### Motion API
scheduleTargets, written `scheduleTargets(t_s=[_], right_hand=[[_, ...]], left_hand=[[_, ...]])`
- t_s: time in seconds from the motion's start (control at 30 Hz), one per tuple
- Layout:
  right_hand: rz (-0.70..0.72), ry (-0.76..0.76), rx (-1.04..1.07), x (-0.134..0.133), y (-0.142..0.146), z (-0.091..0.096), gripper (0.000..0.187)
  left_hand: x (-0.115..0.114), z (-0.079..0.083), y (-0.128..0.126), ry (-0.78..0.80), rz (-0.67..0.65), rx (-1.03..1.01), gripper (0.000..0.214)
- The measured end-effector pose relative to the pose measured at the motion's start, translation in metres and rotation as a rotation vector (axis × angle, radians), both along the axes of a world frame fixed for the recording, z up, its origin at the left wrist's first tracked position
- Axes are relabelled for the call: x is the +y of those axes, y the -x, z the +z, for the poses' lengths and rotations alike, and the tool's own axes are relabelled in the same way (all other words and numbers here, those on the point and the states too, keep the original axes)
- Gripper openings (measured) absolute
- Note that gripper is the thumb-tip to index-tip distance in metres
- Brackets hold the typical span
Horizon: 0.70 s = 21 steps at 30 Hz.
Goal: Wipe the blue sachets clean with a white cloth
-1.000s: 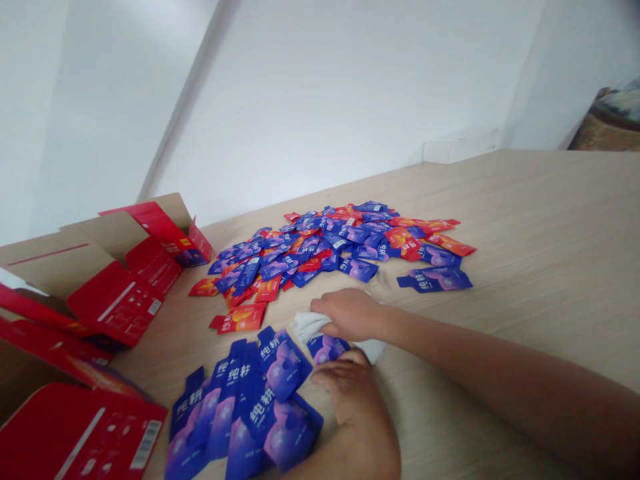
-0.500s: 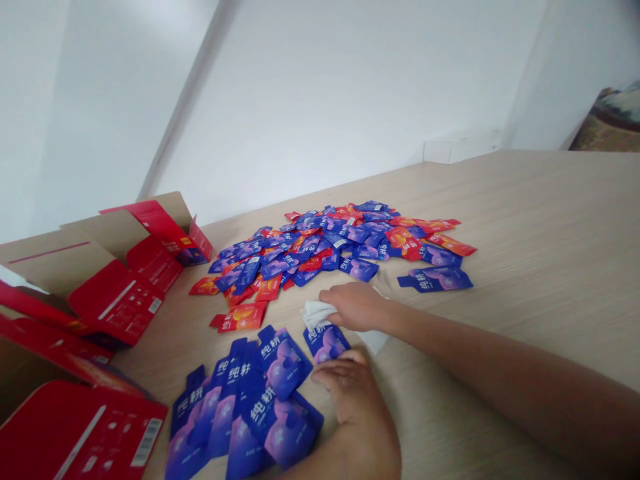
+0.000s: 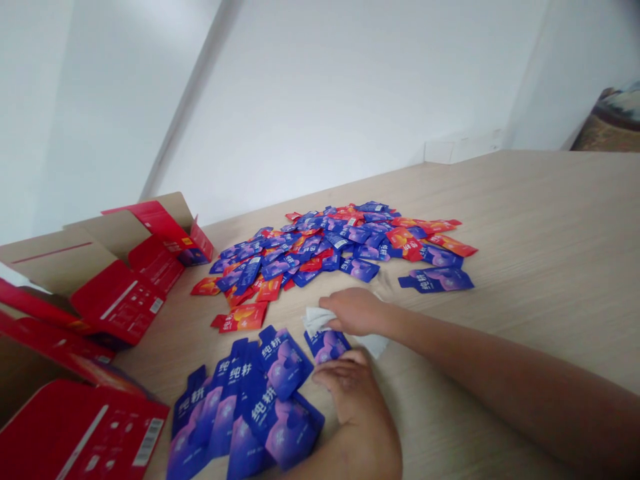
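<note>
My right hand (image 3: pixel 356 311) presses a crumpled white cloth (image 3: pixel 317 319) onto a single blue sachet (image 3: pixel 327 345) lying on the wooden table (image 3: pixel 525 267). My left hand (image 3: pixel 350 390) pins the near end of that sachet with its fingertips. To the left of my left hand lies a fanned row of several blue sachets (image 3: pixel 250 407). Beyond my hands spreads a loose heap of blue and red sachets (image 3: pixel 330 247).
Open red cardboard boxes (image 3: pixel 125 273) stand at the left edge of the table, with another red box (image 3: pixel 85 433) at the near left corner. One blue sachet (image 3: pixel 436 279) lies apart at the heap's right. A white wall rises behind the table.
My right hand slid the white cloth a little back and forth over the blue sachet. My left hand stayed in place on it.
</note>
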State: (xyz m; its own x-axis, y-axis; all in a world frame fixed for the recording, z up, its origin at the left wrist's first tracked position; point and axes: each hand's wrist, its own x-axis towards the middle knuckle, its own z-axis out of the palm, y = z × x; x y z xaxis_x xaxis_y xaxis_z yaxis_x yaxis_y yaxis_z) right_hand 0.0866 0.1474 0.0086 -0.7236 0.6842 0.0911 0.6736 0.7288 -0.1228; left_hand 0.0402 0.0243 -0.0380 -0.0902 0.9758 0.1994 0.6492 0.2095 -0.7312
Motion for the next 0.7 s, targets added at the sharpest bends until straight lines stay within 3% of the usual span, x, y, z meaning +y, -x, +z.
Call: scheduleTargets(t_s=[0.13,0.23,0.37,0.57,0.7], right_hand=[[-0.014,-0.036,0.033,-0.002,-0.003,0.011,0.032],[0.082,-0.044,0.079,-0.015,0.003,0.016,0.033],[0.202,0.027,0.037,-0.027,0.013,0.009,0.034],[0.028,0.008,0.007,-0.008,0.004,-0.003,0.036],[-0.036,-0.041,0.017,-0.002,-0.002,0.005,0.032]], left_hand=[[0.001,0.000,0.000,-0.008,0.000,0.016,0.030],[0.004,-0.003,0.000,-0.008,0.022,-0.005,0.033],[0.006,-0.006,0.001,0.008,0.044,-0.042,0.035],[0.002,0.002,0.000,0.002,0.026,-0.086,0.032],[0.000,0.010,0.000,-0.032,0.002,-0.313,0.029]])
